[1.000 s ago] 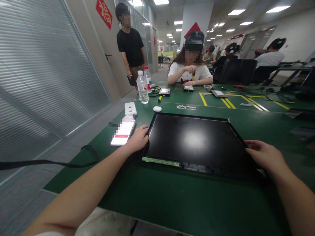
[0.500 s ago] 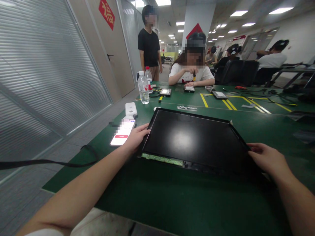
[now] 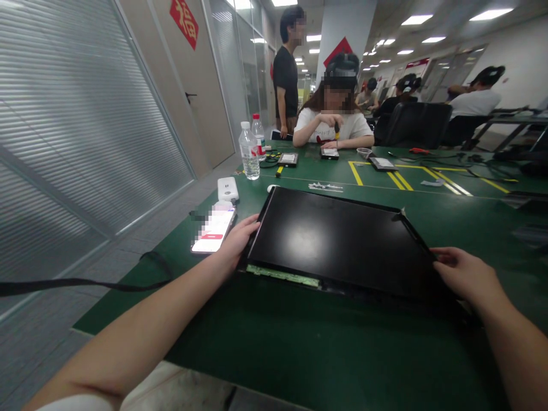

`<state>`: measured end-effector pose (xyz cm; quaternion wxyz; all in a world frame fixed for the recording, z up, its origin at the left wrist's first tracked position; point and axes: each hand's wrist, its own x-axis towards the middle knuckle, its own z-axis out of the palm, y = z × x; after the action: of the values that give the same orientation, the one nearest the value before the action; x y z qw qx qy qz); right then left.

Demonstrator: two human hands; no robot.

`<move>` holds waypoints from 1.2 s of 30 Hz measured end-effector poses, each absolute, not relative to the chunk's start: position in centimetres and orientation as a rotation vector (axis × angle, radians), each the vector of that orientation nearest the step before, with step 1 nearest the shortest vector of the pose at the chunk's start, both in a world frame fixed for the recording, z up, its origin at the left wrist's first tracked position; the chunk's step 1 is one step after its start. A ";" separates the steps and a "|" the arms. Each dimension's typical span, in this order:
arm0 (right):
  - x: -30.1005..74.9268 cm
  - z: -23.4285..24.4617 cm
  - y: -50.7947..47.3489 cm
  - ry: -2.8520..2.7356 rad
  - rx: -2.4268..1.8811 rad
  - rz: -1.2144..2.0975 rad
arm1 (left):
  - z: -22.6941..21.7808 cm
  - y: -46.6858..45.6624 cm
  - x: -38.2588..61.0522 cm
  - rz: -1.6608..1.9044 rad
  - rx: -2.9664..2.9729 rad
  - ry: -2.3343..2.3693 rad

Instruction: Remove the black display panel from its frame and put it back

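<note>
A black LCD screen panel (image 3: 342,240) lies in front of me over the green table (image 3: 274,348), its glossy face up. Along its near left edge runs a strip of green circuit board (image 3: 282,276). My left hand (image 3: 240,240) grips the panel's left edge, with some fingertips hidden under it. At the right edge, my right hand (image 3: 464,274) is closed on the frame between thumb and fingers. A small pale tab (image 3: 402,212) sticks up at the far right corner. Whether the panel's underside touches the table cannot be seen.
Left of the panel lie a lit phone (image 3: 214,228) and a white charger-like block (image 3: 228,189). Two water bottles (image 3: 249,153) stand behind. Across the table a co-worker (image 3: 334,123) holds a yellow-and-black tool over a hard drive (image 3: 329,153). More hard drives (image 3: 382,164) lie nearby.
The panel's face has tilted slightly, and the light reflection on it has shifted left. Both my hands keep their grip. The standing person in the background has moved right.
</note>
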<state>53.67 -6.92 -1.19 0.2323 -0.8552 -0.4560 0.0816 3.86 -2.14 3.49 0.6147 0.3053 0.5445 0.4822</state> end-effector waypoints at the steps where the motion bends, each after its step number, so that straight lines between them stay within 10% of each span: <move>1: 53.7 -1.2 -6.9 -1.254 -2.339 0.221 | 3.5 -2.2 3.9 1.102 0.704 1.274; 36: 54.4 -2.3 -6.3 -1.251 -2.384 0.191 | 3.9 -2.5 3.7 1.053 0.898 1.133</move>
<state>54.38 -6.34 -2.33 0.2196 -0.8617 -0.4521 0.0692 3.68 -2.48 3.86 0.6260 0.3916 0.4939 0.4593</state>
